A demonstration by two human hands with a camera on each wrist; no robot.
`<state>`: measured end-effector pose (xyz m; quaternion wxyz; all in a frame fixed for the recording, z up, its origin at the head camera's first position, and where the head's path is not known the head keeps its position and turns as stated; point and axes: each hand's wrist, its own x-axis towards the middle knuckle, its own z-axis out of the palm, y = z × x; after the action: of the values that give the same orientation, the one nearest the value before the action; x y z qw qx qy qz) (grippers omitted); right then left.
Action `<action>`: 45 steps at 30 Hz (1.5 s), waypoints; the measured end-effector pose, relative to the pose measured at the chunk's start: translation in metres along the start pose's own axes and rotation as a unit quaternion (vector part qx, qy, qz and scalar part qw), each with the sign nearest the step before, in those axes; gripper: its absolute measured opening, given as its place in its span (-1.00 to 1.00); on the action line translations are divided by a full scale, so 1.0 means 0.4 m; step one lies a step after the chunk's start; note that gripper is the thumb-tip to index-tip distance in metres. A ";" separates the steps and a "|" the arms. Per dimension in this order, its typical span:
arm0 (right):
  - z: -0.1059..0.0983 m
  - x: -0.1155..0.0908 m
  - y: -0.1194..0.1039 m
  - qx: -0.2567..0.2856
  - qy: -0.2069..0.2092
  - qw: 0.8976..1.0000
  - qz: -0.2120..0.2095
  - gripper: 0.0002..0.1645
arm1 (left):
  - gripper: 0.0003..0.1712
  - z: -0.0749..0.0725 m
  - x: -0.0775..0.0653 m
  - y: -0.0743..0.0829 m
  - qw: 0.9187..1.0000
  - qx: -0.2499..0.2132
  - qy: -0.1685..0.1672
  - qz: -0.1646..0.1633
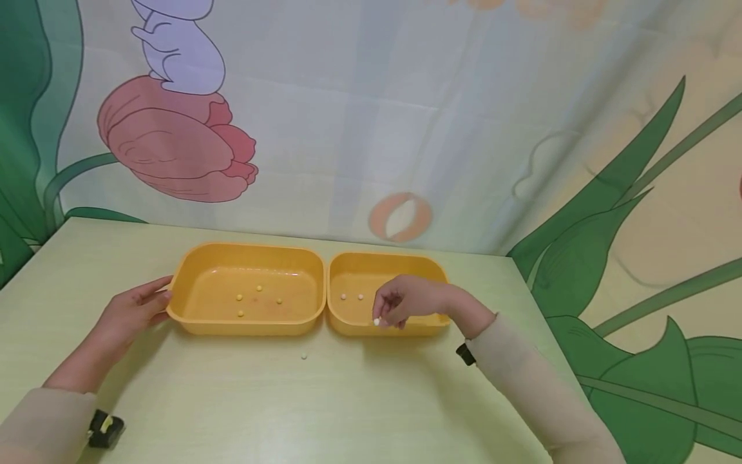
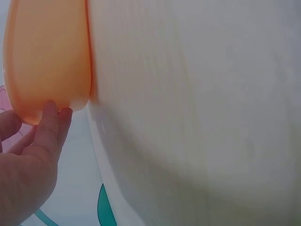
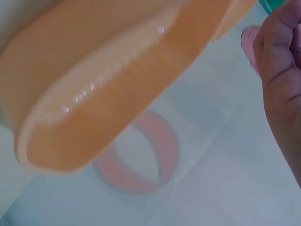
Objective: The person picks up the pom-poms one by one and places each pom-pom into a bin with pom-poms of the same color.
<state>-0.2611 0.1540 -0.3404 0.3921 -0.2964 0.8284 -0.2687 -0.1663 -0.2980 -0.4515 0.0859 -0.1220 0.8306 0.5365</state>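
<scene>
My right hand (image 1: 408, 299) pinches a small white bead (image 1: 377, 321) above the near rim of the smaller yellow tray (image 1: 348, 330). Two pale beads (image 1: 361, 297) show inside that tray; my hand covers part of it. At the far left my left hand (image 1: 130, 312) grips the end of the larger yellow tray (image 1: 249, 328), its fingers (image 2: 48, 122) against the outer wall. Several small yellow beads (image 1: 259, 288) lie spread on this tray's floor. The right wrist view shows my right hand (image 3: 284, 61) at its edge, the bead hidden.
A single small pale bead (image 1: 304, 356) lies on the light green table (image 1: 324, 412) in front of the trays. The two trays stand side by side, touching. Behind the table hangs a printed curtain (image 1: 348, 129) with flowers and leaves. Each wrist carries a small black device (image 1: 106, 430).
</scene>
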 end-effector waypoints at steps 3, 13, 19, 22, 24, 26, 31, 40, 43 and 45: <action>-0.046 -0.011 0.003 0.005 -0.008 1.000 0.016 -0.89 | -0.29 0.001 -0.001 0.002 1.000 0.001 -0.002 -0.001; -0.183 0.004 0.041 0.009 -0.026 0.997 0.068 -0.89 | -0.29 -0.001 -0.007 0.006 1.000 0.012 -0.009 0.013; -0.238 0.044 0.070 0.042 -0.062 0.992 0.103 -0.94 | -0.30 -0.001 -0.003 0.006 1.000 0.010 -0.007 0.012; -0.251 0.066 0.079 0.052 -0.079 0.989 0.117 -0.89 | -0.30 -0.001 0.000 0.003 1.000 0.008 -0.008 0.018; -0.255 0.081 0.084 0.055 -0.087 0.987 0.126 -0.85 | -0.31 -0.002 0.001 -0.001 1.000 0.006 -0.011 0.026; -0.254 0.096 0.089 0.058 -0.085 0.985 0.137 -0.82 | -0.30 -0.001 0.003 -0.004 0.999 0.003 -0.012 0.032; -0.242 0.142 0.105 0.042 -0.075 0.986 0.145 -0.87 | -0.29 -0.003 0.004 -0.009 0.999 -0.005 -0.012 0.034; -0.222 0.202 0.150 0.027 -0.074 0.981 0.177 -0.93 | -0.30 -0.001 0.001 -0.002 1.000 -0.008 -0.014 0.026; -0.218 0.217 0.161 0.020 -0.080 0.979 0.188 -0.93 | -0.30 -0.002 0.000 -0.002 1.000 -0.005 -0.014 0.024; -0.213 0.228 0.165 0.012 -0.085 0.978 0.189 -0.92 | -0.30 -0.004 -0.001 -0.003 1.000 -0.003 -0.012 0.026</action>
<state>-0.3957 0.1532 -0.3830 0.5083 -0.1521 0.8298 -0.1733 -0.1655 -0.2997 -0.4517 0.0814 -0.0941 0.8307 0.5426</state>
